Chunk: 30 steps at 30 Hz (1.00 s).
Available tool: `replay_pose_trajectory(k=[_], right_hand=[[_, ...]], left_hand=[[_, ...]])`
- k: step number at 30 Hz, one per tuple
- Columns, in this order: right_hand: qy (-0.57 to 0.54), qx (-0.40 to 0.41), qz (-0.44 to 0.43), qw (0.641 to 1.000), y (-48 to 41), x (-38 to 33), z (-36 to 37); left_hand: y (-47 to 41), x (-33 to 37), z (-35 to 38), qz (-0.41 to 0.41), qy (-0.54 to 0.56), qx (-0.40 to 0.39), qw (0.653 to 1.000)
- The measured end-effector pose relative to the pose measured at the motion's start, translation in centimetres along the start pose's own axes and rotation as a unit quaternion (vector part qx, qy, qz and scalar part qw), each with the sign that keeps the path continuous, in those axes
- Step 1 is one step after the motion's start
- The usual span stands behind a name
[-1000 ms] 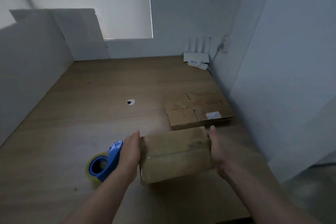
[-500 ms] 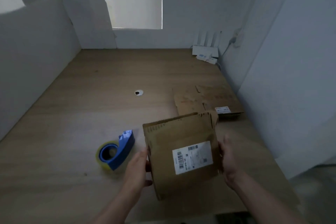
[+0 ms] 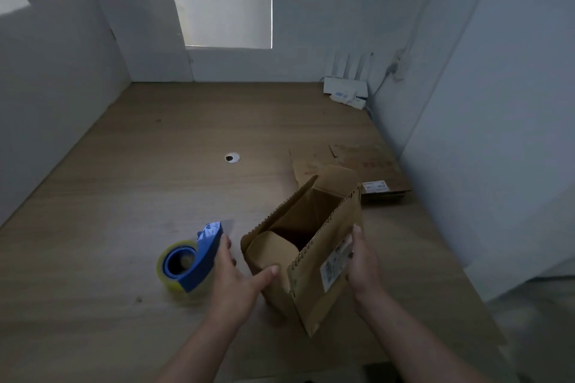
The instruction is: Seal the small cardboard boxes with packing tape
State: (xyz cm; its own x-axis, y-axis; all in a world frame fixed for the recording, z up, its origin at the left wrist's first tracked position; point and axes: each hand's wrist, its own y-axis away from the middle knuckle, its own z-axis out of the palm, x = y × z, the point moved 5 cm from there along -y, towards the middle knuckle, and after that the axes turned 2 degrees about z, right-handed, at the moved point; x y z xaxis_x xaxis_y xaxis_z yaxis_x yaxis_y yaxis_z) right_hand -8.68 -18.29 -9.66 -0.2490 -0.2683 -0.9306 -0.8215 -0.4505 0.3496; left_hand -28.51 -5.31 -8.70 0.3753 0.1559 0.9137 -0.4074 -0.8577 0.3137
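A small brown cardboard box stands on the wooden table with its top flaps open and a white shipping label on its right side. My left hand is beside the box's left wall, fingers straight, thumb touching the near inner flap. The straight fingers of my right hand lie flat against the labelled side. A blue tape dispenser with a roll of clear tape lies on the table just left of my left hand.
Flattened cardboard boxes lie behind the open box near the right wall. A round cable hole sits mid-table. A white router and power strip stand in the far right corner. White panels wall the left and back.
The box has been turned from lying closed between my hands to standing with its open top up. The label now faces right. My left hand has let go of the box's side.
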Motion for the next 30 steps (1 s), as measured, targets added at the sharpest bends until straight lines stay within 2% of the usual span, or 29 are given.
replay_pose_trajectory(k=[3, 6, 10, 13, 15, 18, 20, 23, 27, 30], right_hand=[[-0.099, -0.088, -0.032, 0.991, 1.9, -1.3, 0.7], [-0.138, -0.154, -0.083, 0.975, 2.6, -2.1, 0.9], [-0.067, -0.173, -0.136, 0.973, 3.9, -2.6, 0.2], [-0.023, -0.166, -0.167, 0.972, 4.9, -1.6, -0.3], [0.009, -0.156, -0.170, 0.973, 5.3, -0.5, -0.4], [0.012, -0.079, -0.128, 0.989, 5.7, 0.3, -1.2], [0.024, -0.029, -0.103, 0.994, 5.7, 0.2, -1.9], [0.053, 0.006, -0.077, 0.996, 4.6, 0.6, -2.7], [0.040, -0.025, -0.025, 0.999, 3.4, 0.9, -3.6], [0.029, -0.077, 0.000, 0.997, 3.2, 0.5, -4.9]], left_hand=[[-0.4, 0.8, 1.1, 0.019, -0.006, -0.098, 0.995], [0.4, 2.1, 1.9, 0.069, -0.059, -0.058, 0.994], [1.7, 2.9, 2.5, 0.104, -0.138, 0.030, 0.985], [2.5, 1.9, 2.9, 0.104, -0.184, 0.009, 0.978], [3.1, 1.2, 3.5, 0.112, -0.168, -0.027, 0.979], [4.4, 0.6, 4.2, 0.072, -0.095, -0.047, 0.992], [4.8, 0.0, 4.0, 0.005, -0.043, 0.018, 0.999], [5.6, 0.1, 3.6, -0.083, 0.017, 0.130, 0.988], [7.3, 0.9, 5.1, -0.116, 0.037, 0.173, 0.977], [8.6, 0.3, 6.6, -0.146, 0.108, 0.156, 0.971]])
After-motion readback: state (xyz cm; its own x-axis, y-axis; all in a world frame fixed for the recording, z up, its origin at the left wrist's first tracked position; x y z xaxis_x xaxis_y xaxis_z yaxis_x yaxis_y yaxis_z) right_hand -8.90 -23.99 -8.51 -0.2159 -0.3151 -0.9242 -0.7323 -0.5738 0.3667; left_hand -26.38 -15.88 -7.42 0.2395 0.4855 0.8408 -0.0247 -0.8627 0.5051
